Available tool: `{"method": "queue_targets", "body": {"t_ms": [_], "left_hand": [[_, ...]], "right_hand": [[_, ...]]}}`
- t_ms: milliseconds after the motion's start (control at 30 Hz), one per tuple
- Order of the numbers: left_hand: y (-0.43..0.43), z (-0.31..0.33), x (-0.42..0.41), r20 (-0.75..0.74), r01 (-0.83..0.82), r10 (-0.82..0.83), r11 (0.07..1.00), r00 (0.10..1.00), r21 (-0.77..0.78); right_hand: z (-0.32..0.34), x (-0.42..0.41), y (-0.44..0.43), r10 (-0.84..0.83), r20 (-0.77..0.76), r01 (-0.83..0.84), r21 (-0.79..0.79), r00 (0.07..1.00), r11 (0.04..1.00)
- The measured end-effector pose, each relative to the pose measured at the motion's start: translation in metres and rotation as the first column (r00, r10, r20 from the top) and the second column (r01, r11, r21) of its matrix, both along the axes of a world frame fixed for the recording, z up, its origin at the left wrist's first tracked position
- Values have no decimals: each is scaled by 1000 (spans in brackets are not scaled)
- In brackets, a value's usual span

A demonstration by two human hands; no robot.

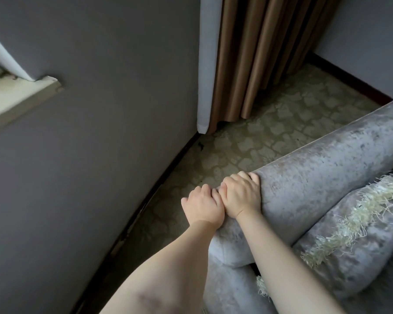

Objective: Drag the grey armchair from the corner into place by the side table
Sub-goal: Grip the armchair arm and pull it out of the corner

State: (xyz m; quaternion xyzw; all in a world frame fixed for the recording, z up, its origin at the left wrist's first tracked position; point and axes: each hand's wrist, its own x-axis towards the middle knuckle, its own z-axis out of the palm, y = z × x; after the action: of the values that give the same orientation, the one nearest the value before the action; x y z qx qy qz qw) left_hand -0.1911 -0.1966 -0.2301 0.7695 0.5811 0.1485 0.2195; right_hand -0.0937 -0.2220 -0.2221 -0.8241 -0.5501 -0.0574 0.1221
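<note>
The grey armchair (322, 159) fills the lower right, its thick padded back running from the middle up toward the right edge. My left hand (202, 206) and my right hand (241, 196) sit side by side at the near end of that back, fingers curled over its top edge and gripping it. A grey cushion (359, 243) with a pale fringe lies on the seat just right of my right forearm. No side table is in view.
A grey wall (104, 132) with a dark skirting board runs close along the left. A window sill (16, 96) juts out at upper left. Brown curtains (266, 53) hang in the corner. Patterned carpet (259, 137) lies between the chair and the walls.
</note>
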Motion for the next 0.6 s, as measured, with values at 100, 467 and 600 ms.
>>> {"method": "queue_targets", "body": {"t_ms": [100, 467, 600], "left_hand": [[-1, 1, 0, -10, -22, 22, 1000, 1000, 0], [-22, 26, 3, -12, -65, 63, 973, 998, -220], [-50, 35, 2, -11, -76, 76, 971, 997, -229]], "right_hand": [[2, 0, -1, 8, -41, -9, -25, 999, 1000], [28, 7, -14, 83, -61, -100, -373, 995, 922], [40, 9, -39, 116, -44, -124, -407, 992, 905]]}}
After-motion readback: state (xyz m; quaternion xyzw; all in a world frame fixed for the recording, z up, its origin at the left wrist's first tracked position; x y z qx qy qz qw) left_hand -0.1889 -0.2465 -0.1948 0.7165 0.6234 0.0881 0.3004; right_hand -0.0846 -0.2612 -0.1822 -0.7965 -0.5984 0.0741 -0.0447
